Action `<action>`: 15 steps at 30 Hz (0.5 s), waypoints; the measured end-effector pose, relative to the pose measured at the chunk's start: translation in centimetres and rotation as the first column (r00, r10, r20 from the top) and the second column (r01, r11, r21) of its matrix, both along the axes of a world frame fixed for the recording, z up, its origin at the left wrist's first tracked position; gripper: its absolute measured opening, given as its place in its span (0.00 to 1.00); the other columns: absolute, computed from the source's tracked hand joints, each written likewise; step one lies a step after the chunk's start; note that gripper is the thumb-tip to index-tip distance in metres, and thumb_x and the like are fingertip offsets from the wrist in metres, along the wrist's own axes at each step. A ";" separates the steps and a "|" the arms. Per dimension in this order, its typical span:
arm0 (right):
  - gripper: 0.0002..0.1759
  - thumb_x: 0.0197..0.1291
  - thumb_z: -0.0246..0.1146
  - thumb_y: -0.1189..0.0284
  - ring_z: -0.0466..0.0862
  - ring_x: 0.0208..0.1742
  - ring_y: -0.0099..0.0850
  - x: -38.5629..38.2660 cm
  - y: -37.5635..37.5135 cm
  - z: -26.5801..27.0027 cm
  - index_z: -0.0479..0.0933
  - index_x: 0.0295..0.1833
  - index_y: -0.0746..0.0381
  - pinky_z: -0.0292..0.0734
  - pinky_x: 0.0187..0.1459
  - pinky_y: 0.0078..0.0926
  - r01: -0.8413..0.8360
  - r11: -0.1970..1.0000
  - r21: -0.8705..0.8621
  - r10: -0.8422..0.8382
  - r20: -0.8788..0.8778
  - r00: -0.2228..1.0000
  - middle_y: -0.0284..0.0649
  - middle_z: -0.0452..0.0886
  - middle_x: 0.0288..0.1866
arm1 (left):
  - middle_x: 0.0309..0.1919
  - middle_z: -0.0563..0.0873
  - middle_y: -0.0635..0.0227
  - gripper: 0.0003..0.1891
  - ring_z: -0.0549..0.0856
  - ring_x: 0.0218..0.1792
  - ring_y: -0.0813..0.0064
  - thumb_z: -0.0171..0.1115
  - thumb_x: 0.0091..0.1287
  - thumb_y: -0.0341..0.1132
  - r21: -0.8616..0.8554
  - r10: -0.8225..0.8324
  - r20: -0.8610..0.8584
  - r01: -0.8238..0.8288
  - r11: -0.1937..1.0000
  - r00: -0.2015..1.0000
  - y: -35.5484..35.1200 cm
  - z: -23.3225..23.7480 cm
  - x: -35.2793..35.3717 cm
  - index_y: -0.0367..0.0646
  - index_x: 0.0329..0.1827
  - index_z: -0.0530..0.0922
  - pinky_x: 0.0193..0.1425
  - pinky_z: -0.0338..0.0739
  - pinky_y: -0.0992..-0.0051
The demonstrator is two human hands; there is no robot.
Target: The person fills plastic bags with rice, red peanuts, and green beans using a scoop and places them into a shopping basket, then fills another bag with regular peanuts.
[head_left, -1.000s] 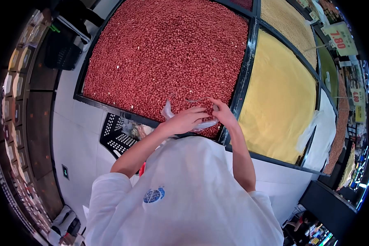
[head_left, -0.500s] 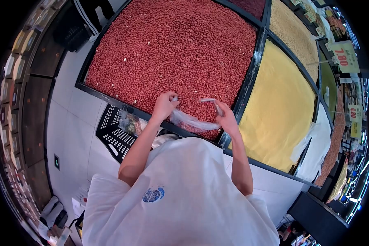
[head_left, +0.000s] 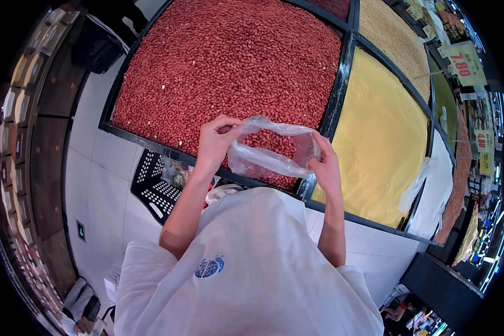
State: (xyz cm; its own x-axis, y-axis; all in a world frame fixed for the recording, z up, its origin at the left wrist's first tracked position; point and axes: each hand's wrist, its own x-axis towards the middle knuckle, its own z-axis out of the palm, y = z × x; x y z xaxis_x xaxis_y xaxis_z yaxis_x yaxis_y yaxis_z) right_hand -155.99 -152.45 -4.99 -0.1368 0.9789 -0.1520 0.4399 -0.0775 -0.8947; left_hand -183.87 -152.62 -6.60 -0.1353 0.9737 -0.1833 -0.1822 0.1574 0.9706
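1. Looking down through the head camera, I'm seeing the left hand [head_left: 211,143] pinching one side of a clear plastic bag [head_left: 263,161] between thumb and fingers.
2. On the opposite side, the right hand [head_left: 327,168] is gripping the bag's rim, its fingers curling around the film.
3. Between them the bag is hanging with its mouth spread into a wide oval, just over the near edge of the red-skinned peanuts [head_left: 229,61].
4. As for progress, I'm judging the opening of the bag to be largely done, since both sides of the mouth are standing apart.
5. Peanuts are showing through the mouth and the film, but I'm not managing to tell whether any are lying inside or all are lying beneath. Neither hand is visibly scooping any, and how much is left I'm unable to read from this view.
6. Around the work, a dark frame [head_left: 339,89] is separating the peanuts from a yellow grain [head_left: 378,134], and a black perforated basket [head_left: 146,182] is sitting below the near edge, beside the left forearm.
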 end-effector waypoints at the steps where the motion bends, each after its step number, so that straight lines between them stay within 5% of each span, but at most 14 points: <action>1: 0.36 0.47 0.49 0.93 0.76 0.54 0.26 0.2 0.0 0.2 0.67 0.67 0.68 0.75 0.44 0.18 0.008 1.000 -0.018 -0.008 0.000 1.000 0.37 0.70 0.60 | 0.29 0.82 0.75 0.07 0.78 0.28 0.86 0.63 0.59 0.20 0.044 0.009 -0.022 -0.008 0.999 1.000 0.1 0.2 -0.1 0.36 0.40 0.84 0.33 0.70 0.84; 11: 0.33 0.52 0.54 0.91 0.76 0.40 0.22 0.1 0.0 -0.2 0.67 0.67 0.67 0.75 0.36 0.18 0.027 1.000 0.010 -0.028 0.091 0.995 0.36 0.70 0.56 | 0.29 0.84 0.73 0.10 0.79 0.27 0.87 0.58 0.68 0.32 -0.140 -0.011 0.084 0.023 0.990 0.996 3.1 -2.5 -2.2 0.38 0.44 0.84 0.27 0.68 0.85; 12: 0.33 0.53 0.54 0.91 0.76 0.39 0.22 0.1 0.1 -0.3 0.67 0.67 0.67 0.75 0.36 0.18 0.031 0.999 0.012 -0.032 0.092 0.995 0.36 0.70 0.55 | 0.36 0.86 0.67 0.14 0.84 0.35 0.78 0.55 0.71 0.35 -0.198 -0.076 -0.031 0.069 0.978 0.997 3.9 -3.1 -3.0 0.36 0.52 0.82 0.37 0.76 0.79; 13: 0.33 0.52 0.55 0.91 0.76 0.39 0.22 0.2 0.1 -0.4 0.67 0.67 0.67 0.75 0.37 0.18 0.031 0.999 0.012 -0.032 0.091 0.995 0.36 0.71 0.55 | 0.38 0.86 0.64 0.16 0.84 0.37 0.76 0.55 0.71 0.37 -0.078 -0.036 -0.315 0.012 0.997 0.948 4.3 -4.3 -2.8 0.35 0.53 0.81 0.41 0.77 0.77; 15: 0.33 0.53 0.55 0.90 0.77 0.39 0.22 0.2 0.1 -0.5 0.67 0.67 0.67 0.75 0.37 0.18 0.025 1.000 0.009 -0.026 0.064 0.998 0.37 0.71 0.55 | 0.41 0.87 0.58 0.19 0.85 0.43 0.70 0.55 0.72 0.41 0.191 0.141 -0.759 0.010 0.982 0.635 4.9 -5.2 -2.1 0.34 0.54 0.79 0.47 0.78 0.72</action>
State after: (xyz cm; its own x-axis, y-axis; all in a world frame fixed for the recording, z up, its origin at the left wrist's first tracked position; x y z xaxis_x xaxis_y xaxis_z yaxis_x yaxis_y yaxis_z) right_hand -155.74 -152.35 -5.48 -0.1018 0.9832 -0.1517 0.4941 -0.0824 -0.8655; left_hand -185.94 -147.74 -11.82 -0.2176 0.9603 0.1745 0.6356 0.0037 0.7720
